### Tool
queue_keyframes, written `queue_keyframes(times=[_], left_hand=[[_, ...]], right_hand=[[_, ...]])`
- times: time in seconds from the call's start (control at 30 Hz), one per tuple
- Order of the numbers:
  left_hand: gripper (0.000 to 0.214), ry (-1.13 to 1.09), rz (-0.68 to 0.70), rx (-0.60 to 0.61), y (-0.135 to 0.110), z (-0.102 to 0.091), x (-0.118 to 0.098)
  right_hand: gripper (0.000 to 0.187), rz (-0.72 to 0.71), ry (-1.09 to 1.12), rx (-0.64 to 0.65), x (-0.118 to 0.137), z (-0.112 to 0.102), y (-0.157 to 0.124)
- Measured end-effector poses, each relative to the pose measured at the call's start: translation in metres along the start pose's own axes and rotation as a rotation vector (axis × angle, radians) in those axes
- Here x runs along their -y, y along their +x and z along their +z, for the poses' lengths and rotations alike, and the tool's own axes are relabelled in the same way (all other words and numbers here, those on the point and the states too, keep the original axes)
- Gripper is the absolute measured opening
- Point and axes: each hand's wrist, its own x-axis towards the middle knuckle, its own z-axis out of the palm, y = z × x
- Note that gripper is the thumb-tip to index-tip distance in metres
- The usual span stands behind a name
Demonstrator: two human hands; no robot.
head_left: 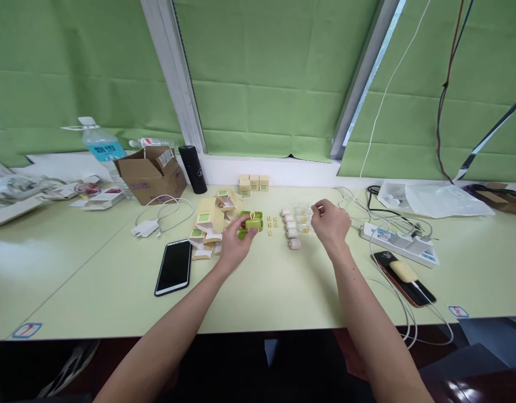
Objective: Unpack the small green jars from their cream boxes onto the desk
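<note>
My left hand (234, 244) grips a small green case (253, 223) with a loop on top. More green cases (258, 215) lie just behind it. My right hand (331, 223) is closed in a pinch beside clear plastic packs (302, 212) with yellow bits inside; whatever it holds is hidden. Between the hands stand several small pale pink cylinders (292, 233) in a column, with tiny yellow pieces (270, 225) to their left. Opened cream cartons (204, 228) are piled left of my left hand.
Small closed boxes (254, 182) stand at the back. To the left are a black phone (173, 267), a cardboard box (150, 179), a black flask (193, 169) and a water bottle (102, 146). A power strip (398, 244), cables and another phone (423, 292) lie right.
</note>
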Motion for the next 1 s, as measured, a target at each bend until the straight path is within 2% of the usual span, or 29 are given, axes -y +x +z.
queue_keyframes(times=[0.07,0.2,0.3,0.37,0.53,0.67,0.8,1.0], left_hand=[[0.047,-0.056,-0.037,-0.001,0.0,0.001,0.0],[0.049,-0.18,-0.105,-0.006,0.002,0.002,0.0],[0.053,-0.258,-0.124,0.005,0.002,0.003,0.001],[0.057,-0.291,-0.133,0.022,0.001,0.004,0.0],[0.062,-0.287,-0.114,0.097,-0.005,0.005,-0.003],[0.067,-0.256,-0.081,0.116,-0.009,0.003,-0.004],[0.059,-0.207,-0.016,0.177,-0.011,-0.002,-0.007],[0.042,-0.027,0.109,0.074,-0.01,-0.006,-0.011]], right_hand=[[0.026,-0.152,0.168,-0.057,0.016,0.01,-0.015],[0.028,-0.523,0.427,-0.063,0.038,0.042,-0.049],[0.025,-0.799,0.464,-0.07,0.046,0.062,-0.068],[0.025,-0.875,0.441,-0.081,0.047,0.07,-0.076],[0.022,-0.823,0.425,-0.11,0.048,0.079,-0.081],[0.02,-0.819,0.539,-0.161,0.045,0.081,-0.077],[0.025,-0.81,0.651,-0.204,0.041,0.08,-0.074],[0.032,-0.761,0.691,-0.142,0.04,0.078,-0.074]])
